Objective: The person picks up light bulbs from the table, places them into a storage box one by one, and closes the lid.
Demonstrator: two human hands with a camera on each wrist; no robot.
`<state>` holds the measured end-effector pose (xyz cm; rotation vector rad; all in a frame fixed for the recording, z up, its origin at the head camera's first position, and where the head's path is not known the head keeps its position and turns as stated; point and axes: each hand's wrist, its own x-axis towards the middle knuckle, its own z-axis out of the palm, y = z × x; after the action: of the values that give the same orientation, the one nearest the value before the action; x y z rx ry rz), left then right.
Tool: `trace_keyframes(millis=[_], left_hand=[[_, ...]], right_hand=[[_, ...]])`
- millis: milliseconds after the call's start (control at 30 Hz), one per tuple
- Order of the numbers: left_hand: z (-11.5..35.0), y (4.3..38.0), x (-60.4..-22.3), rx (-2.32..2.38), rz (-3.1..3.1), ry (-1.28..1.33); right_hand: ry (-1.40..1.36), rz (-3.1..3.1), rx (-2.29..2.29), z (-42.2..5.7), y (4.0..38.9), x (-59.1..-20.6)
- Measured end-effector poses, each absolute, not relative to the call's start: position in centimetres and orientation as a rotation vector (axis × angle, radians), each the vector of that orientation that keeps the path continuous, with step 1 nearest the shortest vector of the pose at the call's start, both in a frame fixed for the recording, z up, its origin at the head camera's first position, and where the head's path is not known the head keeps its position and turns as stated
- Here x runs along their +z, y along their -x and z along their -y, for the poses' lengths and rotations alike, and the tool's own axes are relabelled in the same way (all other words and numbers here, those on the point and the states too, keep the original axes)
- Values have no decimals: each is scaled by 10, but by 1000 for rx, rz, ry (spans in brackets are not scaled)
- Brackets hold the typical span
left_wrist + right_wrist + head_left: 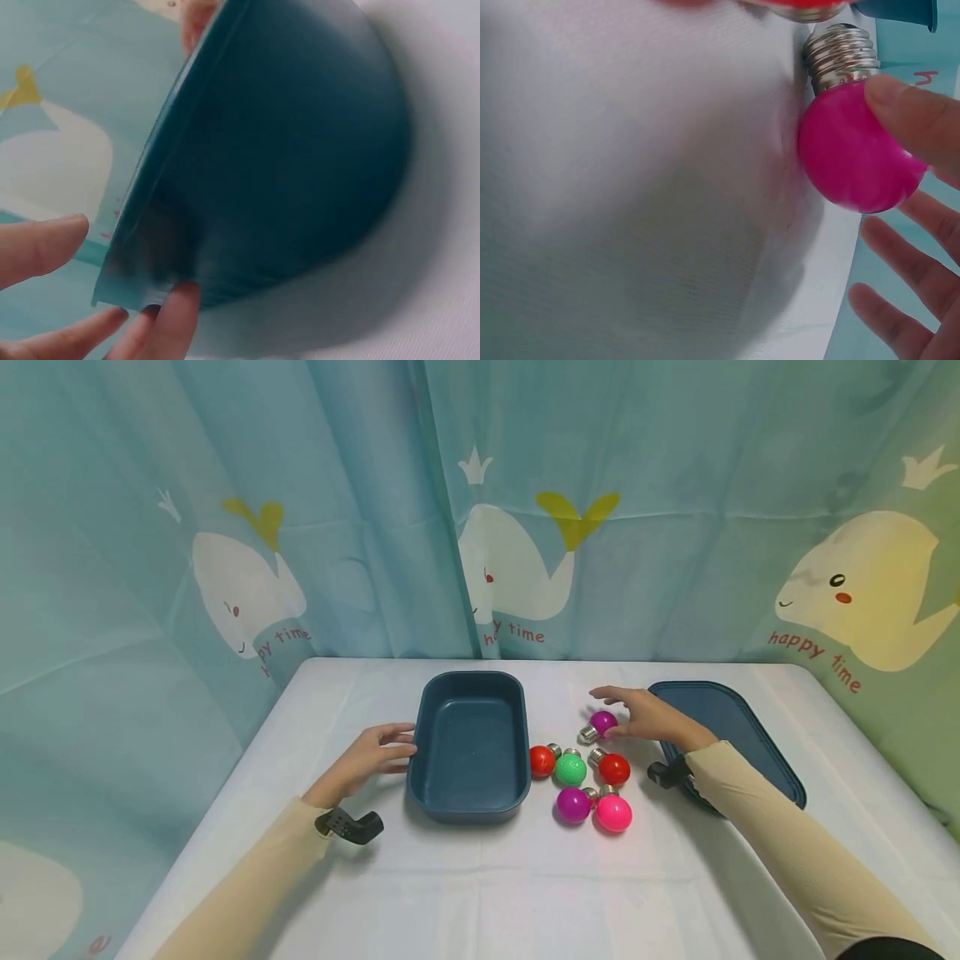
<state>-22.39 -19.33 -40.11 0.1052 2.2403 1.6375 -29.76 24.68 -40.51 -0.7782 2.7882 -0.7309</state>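
My left hand point(367, 756) is at the left wall of a dark blue rectangular bin point(468, 817). In the left wrist view its fingertips point(180, 307) meet the bin's side near the rim, and the thumb stands off. My right hand point(652, 714) is over a purple light bulb point(603, 721) lying on the table. In the right wrist view the thumb point(911, 112) overlaps this bulb point(855, 150) near its metal screw base, while the other fingers are spread beyond it. Whether the thumb presses on it, I cannot tell.
Between bin and right hand lie more bulbs: a red one point(542, 762), a green one point(571, 770), another red one point(614, 770), a purple one point(573, 806) and a pink one point(613, 814). A dark blue lid point(750, 727) lies under the right wrist. A whale-print curtain point(375, 485) hangs behind the white table.
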Motion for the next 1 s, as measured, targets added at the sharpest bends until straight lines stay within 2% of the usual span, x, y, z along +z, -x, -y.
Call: trace_keyframes(millis=[1000], left_hand=[[193, 218, -402, 1613, -2173, -125]], right_hand=[[830, -2754, -746, -251, 300, -413]])
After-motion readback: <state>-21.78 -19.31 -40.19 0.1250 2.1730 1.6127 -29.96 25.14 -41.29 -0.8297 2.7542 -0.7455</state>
